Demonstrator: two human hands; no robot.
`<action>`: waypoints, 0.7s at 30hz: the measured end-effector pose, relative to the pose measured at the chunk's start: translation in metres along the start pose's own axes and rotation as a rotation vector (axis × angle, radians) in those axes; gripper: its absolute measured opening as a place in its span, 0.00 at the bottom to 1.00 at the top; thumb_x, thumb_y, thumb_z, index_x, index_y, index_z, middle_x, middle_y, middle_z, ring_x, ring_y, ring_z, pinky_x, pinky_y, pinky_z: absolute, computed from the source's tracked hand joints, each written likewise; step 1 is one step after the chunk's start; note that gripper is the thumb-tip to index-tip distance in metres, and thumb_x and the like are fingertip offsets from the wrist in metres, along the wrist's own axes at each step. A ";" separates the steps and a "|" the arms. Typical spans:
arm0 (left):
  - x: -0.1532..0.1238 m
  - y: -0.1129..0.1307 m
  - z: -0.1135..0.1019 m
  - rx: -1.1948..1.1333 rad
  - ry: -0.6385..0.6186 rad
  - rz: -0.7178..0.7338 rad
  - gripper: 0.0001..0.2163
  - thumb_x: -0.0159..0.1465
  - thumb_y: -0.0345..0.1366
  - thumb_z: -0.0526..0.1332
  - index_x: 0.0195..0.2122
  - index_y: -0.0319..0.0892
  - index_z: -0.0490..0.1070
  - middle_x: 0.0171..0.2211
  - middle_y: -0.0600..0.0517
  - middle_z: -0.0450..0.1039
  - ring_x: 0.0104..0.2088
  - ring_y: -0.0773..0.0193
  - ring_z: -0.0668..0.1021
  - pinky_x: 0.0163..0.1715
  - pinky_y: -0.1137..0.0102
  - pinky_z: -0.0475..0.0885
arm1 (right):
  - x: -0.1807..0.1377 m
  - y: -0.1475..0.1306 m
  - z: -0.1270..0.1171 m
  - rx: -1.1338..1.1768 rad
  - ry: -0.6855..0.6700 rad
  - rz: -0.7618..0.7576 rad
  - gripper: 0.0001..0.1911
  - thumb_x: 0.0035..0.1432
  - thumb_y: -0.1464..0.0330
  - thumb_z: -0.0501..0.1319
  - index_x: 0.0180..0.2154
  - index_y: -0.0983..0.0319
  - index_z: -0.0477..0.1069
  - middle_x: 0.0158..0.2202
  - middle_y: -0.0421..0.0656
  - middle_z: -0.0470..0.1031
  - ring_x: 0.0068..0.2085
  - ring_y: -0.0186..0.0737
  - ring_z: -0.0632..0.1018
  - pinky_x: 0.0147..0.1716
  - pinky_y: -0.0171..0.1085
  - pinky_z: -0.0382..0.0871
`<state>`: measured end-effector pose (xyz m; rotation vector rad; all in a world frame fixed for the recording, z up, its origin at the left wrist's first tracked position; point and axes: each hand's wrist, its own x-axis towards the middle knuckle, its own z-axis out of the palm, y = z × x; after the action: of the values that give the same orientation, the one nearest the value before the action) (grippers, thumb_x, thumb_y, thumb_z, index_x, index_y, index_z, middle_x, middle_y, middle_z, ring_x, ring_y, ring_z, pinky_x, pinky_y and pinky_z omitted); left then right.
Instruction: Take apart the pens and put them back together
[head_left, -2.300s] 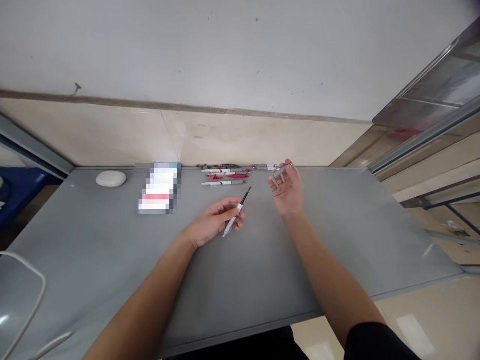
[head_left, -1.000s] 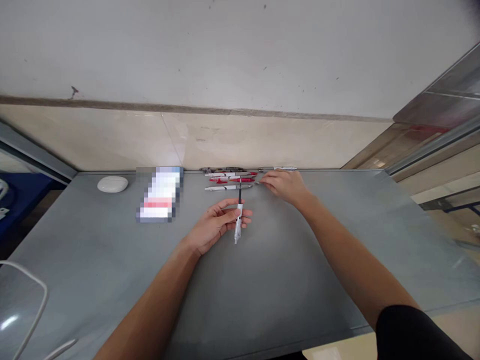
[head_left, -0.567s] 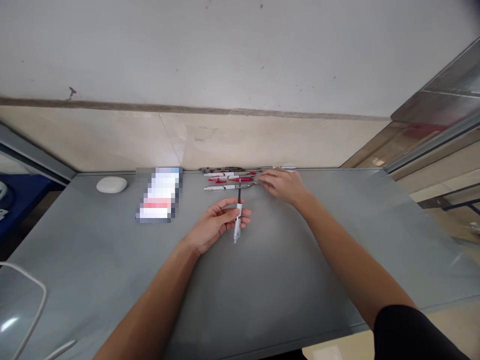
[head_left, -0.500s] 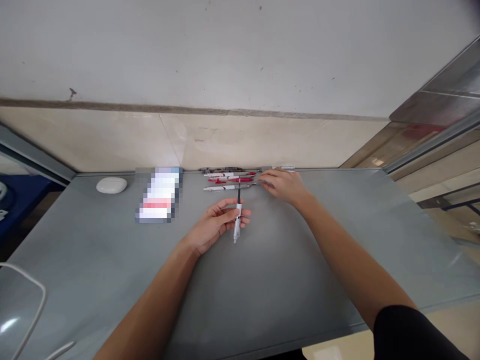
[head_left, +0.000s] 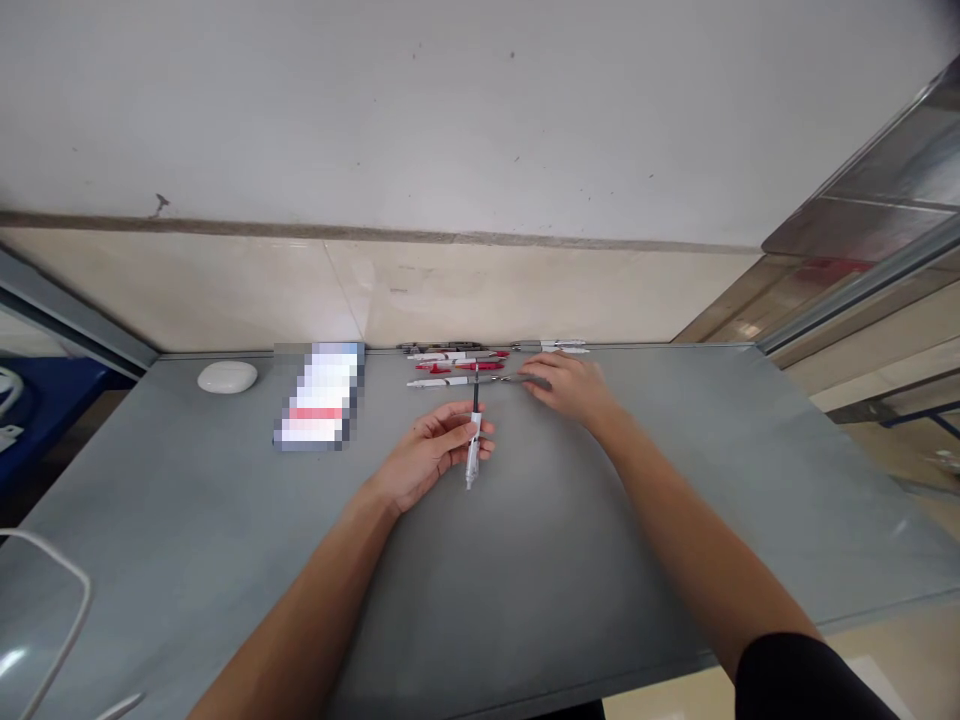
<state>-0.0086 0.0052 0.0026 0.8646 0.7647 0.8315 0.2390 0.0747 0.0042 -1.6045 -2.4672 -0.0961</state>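
My left hand pinches a white pen barrel between thumb and fingers, holding it nearly upright in the view. A thin black refill sticks out of its far end. To the right, my right hand has its fingertips closed on a slim grey pen piece, low over the table; its exact part is hard to make out. Just left of that piece lies a white pen with a grey front end. Behind it several red-and-white pens lie side by side.
Dark pens and white pens lie along the wall at the back of the grey table. A phone and a white rounded case lie to the left. A white cable curves at the near left.
My right hand has drawn slightly nearer to me from the back pens, and a grey pen piece now shows at its fingertips. My left hand keeps holding the barrel. The view has tilted slightly.
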 end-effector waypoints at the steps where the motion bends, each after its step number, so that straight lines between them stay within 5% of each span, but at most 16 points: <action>1: 0.000 0.000 0.000 0.003 0.002 0.000 0.14 0.61 0.37 0.65 0.47 0.42 0.72 0.40 0.48 0.76 0.37 0.62 0.79 0.43 0.64 0.73 | 0.000 0.000 0.000 -0.004 -0.014 0.007 0.16 0.64 0.63 0.51 0.48 0.49 0.73 0.52 0.38 0.75 0.49 0.41 0.75 0.33 0.36 0.67; 21: 0.000 0.000 0.001 0.016 -0.002 -0.007 0.14 0.61 0.37 0.65 0.47 0.43 0.72 0.40 0.49 0.75 0.37 0.63 0.79 0.42 0.65 0.73 | 0.007 0.002 -0.003 -0.042 -0.063 0.025 0.16 0.63 0.61 0.51 0.49 0.48 0.73 0.53 0.36 0.75 0.48 0.41 0.76 0.32 0.37 0.66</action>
<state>-0.0078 0.0050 0.0035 0.8759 0.7735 0.8193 0.2385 0.0817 0.0087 -1.6801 -2.5065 -0.0957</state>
